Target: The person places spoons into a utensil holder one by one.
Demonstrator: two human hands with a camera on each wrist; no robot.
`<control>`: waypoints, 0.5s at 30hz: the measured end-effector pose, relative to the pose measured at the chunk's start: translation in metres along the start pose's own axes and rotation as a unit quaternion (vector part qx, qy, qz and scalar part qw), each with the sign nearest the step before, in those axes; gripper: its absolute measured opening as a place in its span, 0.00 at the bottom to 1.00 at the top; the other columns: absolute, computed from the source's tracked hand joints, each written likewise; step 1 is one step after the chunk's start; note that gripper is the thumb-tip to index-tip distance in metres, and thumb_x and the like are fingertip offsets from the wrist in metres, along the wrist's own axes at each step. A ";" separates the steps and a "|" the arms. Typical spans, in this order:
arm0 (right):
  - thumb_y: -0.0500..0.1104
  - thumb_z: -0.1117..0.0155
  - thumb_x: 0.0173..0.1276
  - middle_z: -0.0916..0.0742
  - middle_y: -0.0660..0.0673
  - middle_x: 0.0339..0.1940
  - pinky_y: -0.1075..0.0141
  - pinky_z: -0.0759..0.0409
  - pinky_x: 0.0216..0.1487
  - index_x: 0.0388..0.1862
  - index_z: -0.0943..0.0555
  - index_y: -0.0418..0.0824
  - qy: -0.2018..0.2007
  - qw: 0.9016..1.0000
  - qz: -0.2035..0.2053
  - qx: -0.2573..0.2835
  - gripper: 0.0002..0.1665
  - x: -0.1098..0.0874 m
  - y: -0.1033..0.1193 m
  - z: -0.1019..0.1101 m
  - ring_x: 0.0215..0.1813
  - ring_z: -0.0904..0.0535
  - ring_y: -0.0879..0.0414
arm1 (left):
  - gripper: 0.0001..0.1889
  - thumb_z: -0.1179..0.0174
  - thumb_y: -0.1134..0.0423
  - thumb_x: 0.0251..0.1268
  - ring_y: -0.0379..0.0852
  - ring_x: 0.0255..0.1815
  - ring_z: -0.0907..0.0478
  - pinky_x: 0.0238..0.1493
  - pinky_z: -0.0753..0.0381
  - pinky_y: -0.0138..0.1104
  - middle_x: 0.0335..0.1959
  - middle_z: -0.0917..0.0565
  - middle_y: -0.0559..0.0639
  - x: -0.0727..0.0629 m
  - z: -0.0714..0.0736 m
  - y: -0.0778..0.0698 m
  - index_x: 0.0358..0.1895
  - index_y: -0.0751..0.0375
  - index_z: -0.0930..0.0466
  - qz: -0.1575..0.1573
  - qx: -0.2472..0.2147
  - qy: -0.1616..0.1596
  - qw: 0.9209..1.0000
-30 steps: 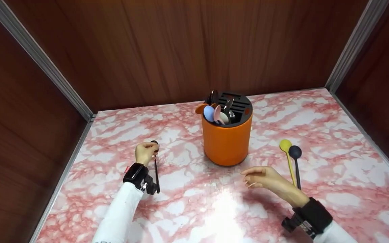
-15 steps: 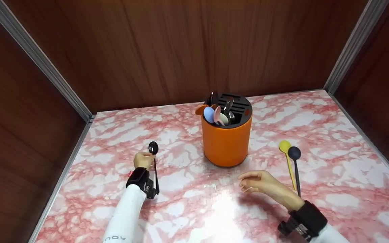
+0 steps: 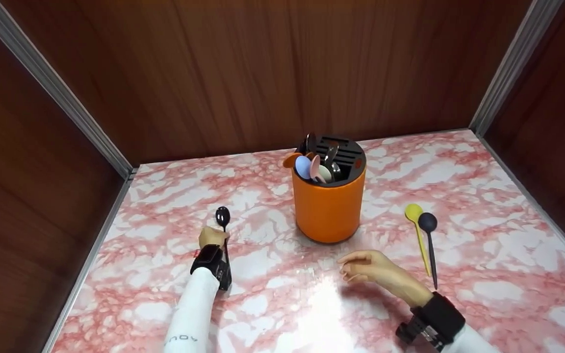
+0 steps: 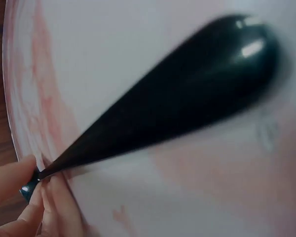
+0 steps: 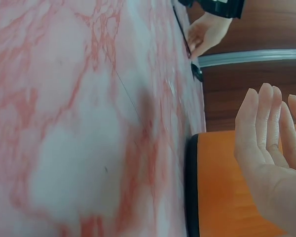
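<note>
My left hand (image 3: 211,237) pinches a glossy black spoon (image 3: 222,215) by its thin handle, just below the bowl. The spoon lies lengthwise at the left of the table, bowl toward the back wall. In the left wrist view the handle (image 4: 187,94) looms large, and its far end narrows between thumb and fingers (image 4: 61,202). My right hand (image 3: 368,267) hovers over the table with nothing in it, its fingers loosely bent, in front of an orange utensil holder (image 3: 329,211). The right wrist view shows those fingers (image 5: 261,118) nearly straight beside the holder.
Several spoons, among them a blue spoon (image 3: 303,166) and a pink spoon (image 3: 315,166), stand in the holder's slotted black top (image 3: 348,152). At the right lie a yellow spoon (image 3: 414,212) and a dark spoon (image 3: 428,222). Wood-patterned walls (image 3: 214,73) enclose the marbled table.
My left hand has slid from the black spoon's bowl down to its handle, uncovering the bowl. My right hand has drifted slightly left and toward me, still holding nothing.
</note>
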State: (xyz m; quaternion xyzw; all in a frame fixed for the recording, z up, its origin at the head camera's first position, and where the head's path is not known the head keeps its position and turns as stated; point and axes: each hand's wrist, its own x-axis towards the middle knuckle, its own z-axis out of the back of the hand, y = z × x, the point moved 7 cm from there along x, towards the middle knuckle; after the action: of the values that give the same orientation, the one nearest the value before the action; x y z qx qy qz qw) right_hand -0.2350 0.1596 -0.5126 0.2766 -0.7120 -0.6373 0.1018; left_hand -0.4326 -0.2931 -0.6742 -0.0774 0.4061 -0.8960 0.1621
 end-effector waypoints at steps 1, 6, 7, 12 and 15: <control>0.36 0.40 0.70 0.15 0.42 0.42 0.60 0.17 0.51 0.58 0.26 0.21 -0.001 1.000 -0.002 0.000 0.23 0.000 -0.001 -0.001 0.42 0.18 0.57 | 0.15 0.27 0.56 0.41 0.58 0.32 0.19 0.36 0.18 0.42 0.28 0.14 0.60 0.001 0.000 0.001 0.26 0.65 0.14 0.011 0.011 0.007 1.000; 0.37 0.40 0.70 0.14 0.42 0.42 0.61 0.17 0.51 0.58 0.26 0.22 0.003 1.000 0.001 0.000 0.23 0.003 -0.002 -0.005 0.42 0.18 0.57 | 0.17 0.26 0.65 0.39 0.54 0.20 0.19 0.23 0.17 0.38 0.21 0.17 0.63 -0.024 0.015 -0.029 0.31 0.73 0.21 0.055 -0.057 0.007 0.997; 0.37 0.40 0.70 0.14 0.42 0.43 0.61 0.17 0.51 0.58 0.26 0.22 0.006 1.000 0.003 -0.001 0.23 0.003 -0.002 -0.005 0.42 0.18 0.57 | 0.19 0.27 0.67 0.41 0.52 0.19 0.19 0.22 0.16 0.38 0.21 0.17 0.62 -0.030 0.017 -0.034 0.35 0.74 0.22 0.073 -0.087 0.023 0.993; 0.37 0.40 0.70 0.15 0.41 0.46 0.61 0.18 0.52 0.58 0.26 0.22 0.010 1.000 0.004 -0.004 0.23 0.006 -0.005 -0.007 0.44 0.18 0.56 | 0.16 0.30 0.76 0.42 0.50 0.13 0.20 0.14 0.16 0.37 0.17 0.19 0.62 -0.033 0.005 -0.017 0.36 0.77 0.25 0.169 -0.236 0.060 0.955; 0.37 0.40 0.69 0.16 0.39 0.48 0.60 0.18 0.53 0.58 0.26 0.22 0.008 1.000 -0.002 0.003 0.23 0.008 -0.007 -0.008 0.44 0.18 0.55 | 0.11 0.29 0.76 0.44 0.48 0.14 0.20 0.17 0.16 0.35 0.17 0.18 0.62 -0.022 -0.006 0.003 0.29 0.77 0.23 0.189 -0.288 0.080 0.935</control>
State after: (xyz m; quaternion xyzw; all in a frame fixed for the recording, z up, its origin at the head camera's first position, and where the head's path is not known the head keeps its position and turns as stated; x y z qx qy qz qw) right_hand -0.2360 0.1484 -0.5200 0.2835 -0.7128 -0.6328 0.1055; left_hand -0.4128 -0.2827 -0.6807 0.0290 0.6655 -0.6967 0.2662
